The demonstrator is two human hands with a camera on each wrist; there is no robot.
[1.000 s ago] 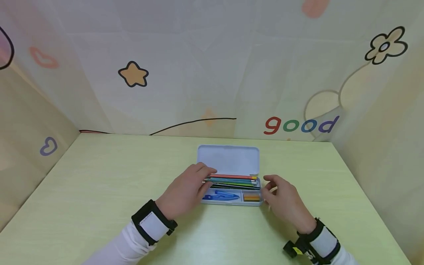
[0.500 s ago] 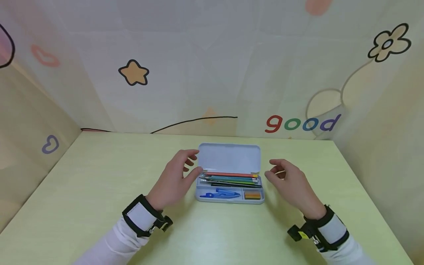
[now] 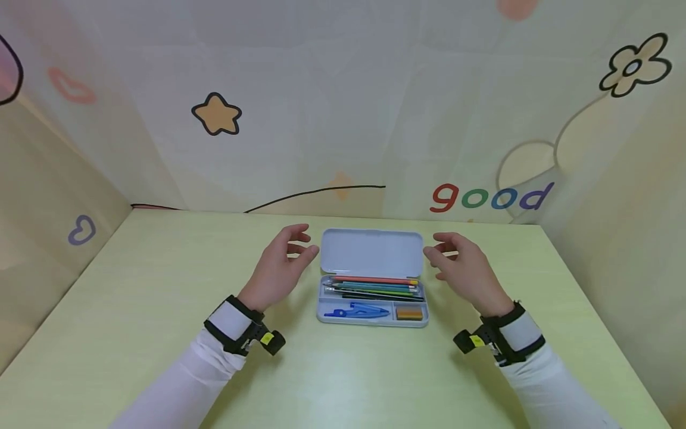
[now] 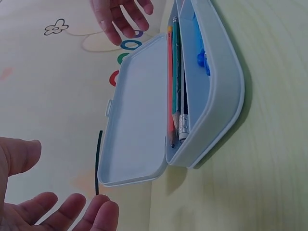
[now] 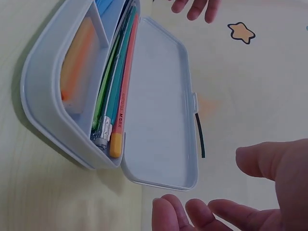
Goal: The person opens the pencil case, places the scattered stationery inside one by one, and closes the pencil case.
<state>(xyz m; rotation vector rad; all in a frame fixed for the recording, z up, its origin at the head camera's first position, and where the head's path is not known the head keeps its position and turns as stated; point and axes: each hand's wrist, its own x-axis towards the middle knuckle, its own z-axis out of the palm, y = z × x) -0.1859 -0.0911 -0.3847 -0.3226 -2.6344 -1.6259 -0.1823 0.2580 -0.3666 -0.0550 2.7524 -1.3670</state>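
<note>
A pale blue pencil case (image 3: 320,313) lies open on the table, its lid (image 3: 372,253) folded back toward the wall. Several pencils (image 3: 375,286) fill the rear compartment. In front sit a blue drawing compass (image 3: 358,312) and, in its own small section, an orange-and-yellow eraser (image 3: 409,314). To the lid's left hovers my left hand (image 3: 276,268), fingers loosely bent and holding nothing. My right hand (image 3: 468,271) mirrors it on the other side, thumb close to the lid's edge. Both wrist views show bare fingers near the lid (image 4: 134,115), with a gap visible.
The light green table (image 3: 343,375) extends around the case on all sides. Behind it stands a cloth backdrop (image 3: 321,107) printed with a star, a flower and the word "good". More cloth hangs at the left and right sides.
My left hand has drawn back from over the pencils to the lid's left side. My right hand has moved from the case's right end up beside the lid. The case stays open.
</note>
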